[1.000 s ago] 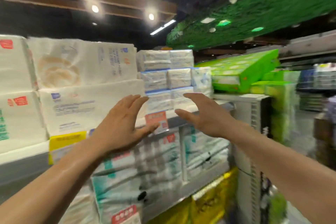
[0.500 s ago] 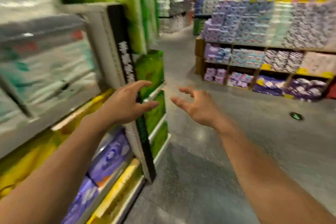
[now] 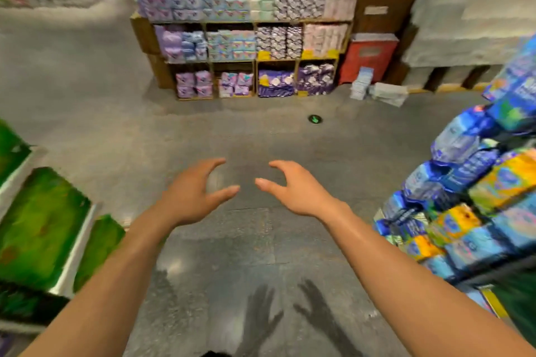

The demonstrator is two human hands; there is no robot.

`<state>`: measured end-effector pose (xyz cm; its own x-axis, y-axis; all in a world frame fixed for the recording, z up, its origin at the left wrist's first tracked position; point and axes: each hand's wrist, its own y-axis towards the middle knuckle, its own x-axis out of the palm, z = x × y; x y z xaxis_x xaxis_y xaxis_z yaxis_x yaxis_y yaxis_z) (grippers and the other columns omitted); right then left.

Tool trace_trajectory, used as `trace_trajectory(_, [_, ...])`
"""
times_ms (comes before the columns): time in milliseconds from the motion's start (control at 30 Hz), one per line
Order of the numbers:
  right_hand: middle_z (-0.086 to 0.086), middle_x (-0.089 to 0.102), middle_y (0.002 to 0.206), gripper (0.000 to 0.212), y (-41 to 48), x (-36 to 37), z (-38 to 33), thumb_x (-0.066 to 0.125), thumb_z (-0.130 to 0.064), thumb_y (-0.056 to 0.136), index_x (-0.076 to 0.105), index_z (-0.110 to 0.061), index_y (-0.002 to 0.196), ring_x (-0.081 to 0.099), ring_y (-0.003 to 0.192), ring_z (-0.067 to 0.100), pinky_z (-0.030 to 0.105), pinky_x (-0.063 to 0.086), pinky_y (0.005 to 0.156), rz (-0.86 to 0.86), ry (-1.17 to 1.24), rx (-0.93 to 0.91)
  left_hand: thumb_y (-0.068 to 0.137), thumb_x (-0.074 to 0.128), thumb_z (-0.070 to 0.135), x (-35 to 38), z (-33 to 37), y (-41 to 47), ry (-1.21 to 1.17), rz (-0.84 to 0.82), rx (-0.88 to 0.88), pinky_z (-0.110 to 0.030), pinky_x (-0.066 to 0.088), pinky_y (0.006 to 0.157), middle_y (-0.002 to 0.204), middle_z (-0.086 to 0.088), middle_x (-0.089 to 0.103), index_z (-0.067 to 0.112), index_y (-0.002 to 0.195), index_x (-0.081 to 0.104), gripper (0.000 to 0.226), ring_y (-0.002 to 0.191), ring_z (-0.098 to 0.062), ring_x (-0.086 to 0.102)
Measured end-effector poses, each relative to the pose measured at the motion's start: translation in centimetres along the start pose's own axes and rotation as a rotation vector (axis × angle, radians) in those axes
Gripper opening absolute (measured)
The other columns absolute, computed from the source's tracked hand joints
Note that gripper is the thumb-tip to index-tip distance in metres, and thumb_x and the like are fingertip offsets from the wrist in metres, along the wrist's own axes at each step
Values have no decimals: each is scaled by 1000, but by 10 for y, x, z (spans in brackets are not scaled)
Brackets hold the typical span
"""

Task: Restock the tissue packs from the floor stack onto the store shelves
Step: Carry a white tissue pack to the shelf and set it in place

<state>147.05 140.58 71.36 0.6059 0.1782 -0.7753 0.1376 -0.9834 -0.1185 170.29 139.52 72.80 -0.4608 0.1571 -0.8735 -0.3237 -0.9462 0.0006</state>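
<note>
Polished speckled stone floor (image 3: 203, 284), glossy plastic-wrapped packs (image 3: 464, 139), brown wooden shelving (image 3: 255, 61)

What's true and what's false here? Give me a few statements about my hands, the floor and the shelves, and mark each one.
1. The left hand and the right hand hold nothing. True.
2. Both hands hover above a shelf of green packs. False: they are over the grey floor; the green packs sit off to the left.
3. A pile of pale packs lies on the floor beside a red box. True.
4. The wooden shelf across the aisle stands bare. False: the wooden shelf is filled, with purple packs in its bottom row.
</note>
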Motion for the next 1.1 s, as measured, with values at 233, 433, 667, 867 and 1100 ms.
trace_trajectory(233, [5, 32, 161, 81, 90, -33, 105, 50, -65, 93, 33, -16, 155, 28, 148, 21, 37, 26, 120, -17, -1, 174, 85, 64, 58, 66, 1, 162, -55, -155, 90, -23, 26, 112, 154, 1, 42, 22, 150, 39, 78, 140, -15, 39])
trace_trajectory(433, [0, 25, 164, 86, 202, -109, 178, 47, -71, 91, 26, -21, 158, 23, 150, 20, 35, 28, 119, 70, 64, 353, 71, 39, 90, 79, 19, 350, -44, -259, 222, -26, 28, 113, 156, 4, 38, 28, 152, 34, 102, 141, -15, 37])
trace_trajectory(667, [-1, 21, 166, 82, 302, -220, 253, 46, -67, 94, 25, -22, 159, 17, 153, 20, 40, 20, 124, 225, 87, 471, 80, 46, 78, 90, 75, 546, -5, -316, 400, -27, 28, 114, 156, 5, 38, 28, 152, 32, 89, 141, -14, 37])
trace_trajectory(867, [2, 25, 164, 82, 387, -280, 342, 48, -66, 93, 27, -20, 157, 29, 149, 21, 38, 28, 119, 238, 183, 559, 73, 39, 89, 140, 115, 693, -31, -397, 441, -25, 31, 111, 153, 5, 41, 30, 151, 33, 98, 138, -13, 41])
trace_trajectory(1100, [3, 33, 160, 79, 510, -382, 457, 49, -64, 91, 33, -19, 154, 36, 144, 20, 32, 31, 115, 294, 253, 599, 69, 34, 94, 188, 180, 892, -47, -397, 436, -28, 34, 112, 152, 3, 44, 30, 149, 36, 103, 136, -15, 43])
